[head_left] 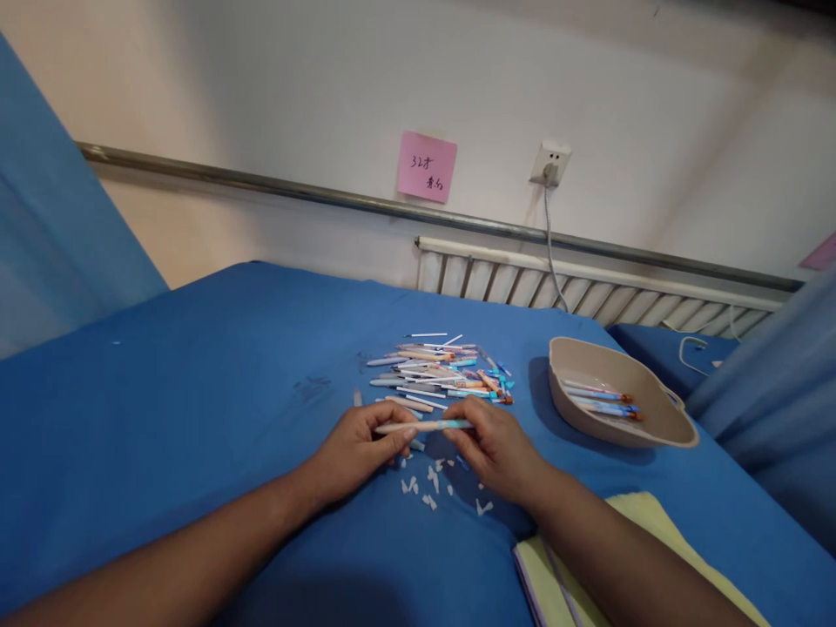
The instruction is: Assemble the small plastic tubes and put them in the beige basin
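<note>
Spanning the gap between your two hands, a slim pen [428,426] lay roughly level above the blue sheet [196,418], between the heap of loose pens and parts [431,376] and the white scraps [434,477] strewn nearer you.

Left hand [361,441]: fingers curled, the thumb pressing the cream part of the barrel against them. Right hand [500,448]: thumb and index finger pinched around the turquoise part; the other fingers were partly hidden, so you could not tell their exact curl from this view.

Handling estimate: light, judging by its thinness; a fingertip pinch looked ample. The barrel appeared stiff and smooth, probably plastic, so it was likely to roll or slip under a loose thumb. It did not look brittle, though a sideways bend where cream met turquoise would probably have strained it most. Joint or mere colour change there: unresolved at this size.

Best hold, in judgement: one pinch either side of the colour change, any force kept in line with the barrel, much as you had it. To your right, the beige basin [604,428] held several similar pens [604,405], well apart from your grip.
</note>
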Demonstrator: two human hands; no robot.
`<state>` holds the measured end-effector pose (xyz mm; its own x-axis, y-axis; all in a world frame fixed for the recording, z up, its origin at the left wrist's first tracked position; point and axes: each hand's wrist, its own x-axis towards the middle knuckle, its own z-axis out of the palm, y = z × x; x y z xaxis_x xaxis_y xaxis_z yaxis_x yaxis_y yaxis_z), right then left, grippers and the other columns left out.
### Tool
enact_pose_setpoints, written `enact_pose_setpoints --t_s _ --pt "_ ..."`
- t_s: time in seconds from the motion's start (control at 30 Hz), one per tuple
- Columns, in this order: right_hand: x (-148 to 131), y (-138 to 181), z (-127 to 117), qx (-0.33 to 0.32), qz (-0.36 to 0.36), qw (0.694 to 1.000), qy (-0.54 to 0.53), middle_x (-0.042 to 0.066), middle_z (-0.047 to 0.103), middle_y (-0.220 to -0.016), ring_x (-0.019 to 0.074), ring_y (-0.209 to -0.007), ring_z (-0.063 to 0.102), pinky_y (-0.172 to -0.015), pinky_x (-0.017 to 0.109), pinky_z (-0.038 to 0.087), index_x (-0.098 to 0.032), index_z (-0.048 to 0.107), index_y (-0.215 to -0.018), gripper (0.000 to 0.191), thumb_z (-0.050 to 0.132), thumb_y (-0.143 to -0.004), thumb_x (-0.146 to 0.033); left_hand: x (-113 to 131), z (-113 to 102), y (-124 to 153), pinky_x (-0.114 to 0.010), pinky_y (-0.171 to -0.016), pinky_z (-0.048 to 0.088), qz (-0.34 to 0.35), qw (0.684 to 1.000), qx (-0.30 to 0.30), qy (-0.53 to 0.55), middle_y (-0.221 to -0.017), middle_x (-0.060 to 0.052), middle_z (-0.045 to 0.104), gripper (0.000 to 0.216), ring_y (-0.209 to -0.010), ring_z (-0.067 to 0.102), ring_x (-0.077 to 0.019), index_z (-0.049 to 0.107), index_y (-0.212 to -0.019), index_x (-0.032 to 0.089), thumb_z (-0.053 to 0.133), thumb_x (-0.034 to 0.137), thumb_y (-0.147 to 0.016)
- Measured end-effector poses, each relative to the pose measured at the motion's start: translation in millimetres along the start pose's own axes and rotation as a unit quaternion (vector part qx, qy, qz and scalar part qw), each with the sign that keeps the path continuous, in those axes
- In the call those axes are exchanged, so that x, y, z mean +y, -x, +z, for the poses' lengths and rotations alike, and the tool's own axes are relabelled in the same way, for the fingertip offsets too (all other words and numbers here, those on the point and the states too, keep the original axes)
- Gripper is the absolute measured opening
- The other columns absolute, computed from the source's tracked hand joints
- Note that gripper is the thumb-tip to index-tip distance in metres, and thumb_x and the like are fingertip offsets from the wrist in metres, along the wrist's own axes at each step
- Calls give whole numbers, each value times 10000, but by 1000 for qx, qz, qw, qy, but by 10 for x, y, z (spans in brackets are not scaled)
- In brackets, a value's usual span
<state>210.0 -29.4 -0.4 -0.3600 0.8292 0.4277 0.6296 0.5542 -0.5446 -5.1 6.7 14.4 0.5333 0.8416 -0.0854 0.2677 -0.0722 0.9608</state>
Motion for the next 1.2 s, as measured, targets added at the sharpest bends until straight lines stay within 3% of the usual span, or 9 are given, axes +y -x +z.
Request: enact_pose_setpoints --t_s 0.2,0.3,0.43,0.53,0.63,0.73,0.9,1.07,1.2 --pt "9 -3 10 35 -11 999 -6 32 578 -811 153 -743 536 -664 258 404 -201 563 -976 126 495 -871 -205 -7 14 4 -225 -520 415 17 999 -24 45 -734 -17 637 379 -555 542 -114 534 -1057 170 432 475 -855" --pt "27 -1 11 46 -15 999 -5 38 575 -796 157 -729 530 -648 260 400 -196 565 -969 123 486 -877 -221 -42 12 -17 -213 -445 369 -17 999 -22 41 -665 -26 633 453 -466 504 -101 572 -904 141 355 536 -864" --pt "39 3 16 36 -21 999 -3 36 570 -793 155 -730 531 -650 260 399 -196 565 -973 128 480 -882 -226 -88 12 -38 -194 -473 367 -2 999 5 47 -637 19 584 276 -490 481 -76 569 -763 151 584 426 -770" --pt "44 5 22 34 -14 999 -7 32 574 -797 150 -728 536 -654 257 402 -197 563 -980 131 476 -886 -225 -89 17 -34 -212 -603 429 51 994 40 89 -820 4 608 337 -684 557 -107 554 -942 186 710 303 -668" --pt "41 8 24 36 -18 999 -2 31 577 -790 152 -732 539 -655 257 402 -198 561 -979 129 476 -886 -226 -72 27 -25 -220 -529 424 7 994 14 104 -822 -29 631 391 -610 564 -112 515 -1047 175 618 411 -752" --pt "31 10 20 25 -23 999 12 31 575 -785 152 -719 539 -653 258 405 -199 562 -970 125 473 -888 -230 -56 34 -23 -208 -468 387 -28 996 0 87 -684 -9 607 308 -496 505 -85 560 -834 146 545 451 -798" --pt "18 12 10 17 -21 999 24 32 570 -792 154 -723 543 -652 259 409 -203 555 -973 126 465 -890 -233 -32 43 -20 -246 -671 460 38 990 56 121 -915 -25 626 371 -782 585 -140 557 -955 195 728 298 -643" --pt "18 17 6 13 -32 999 38 36 571 -791 157 -715 537 -659 264 410 -203 550 -978 129 462 -892 -240 -57 39 -35 -213 -465 375 -43 997 9 70 -618 6 582 330 -476 485 -91 574 -792 146 528 474 -798" --pt "22 15 5 6 -31 999 38 37 574 -795 156 -720 539 -663 262 412 -200 549 -980 130 462 -890 -236 -76 32 -39 -234 -627 434 40 995 44 74 -784 -5 600 254 -689 550 -122 574 -813 164 710 319 -665"
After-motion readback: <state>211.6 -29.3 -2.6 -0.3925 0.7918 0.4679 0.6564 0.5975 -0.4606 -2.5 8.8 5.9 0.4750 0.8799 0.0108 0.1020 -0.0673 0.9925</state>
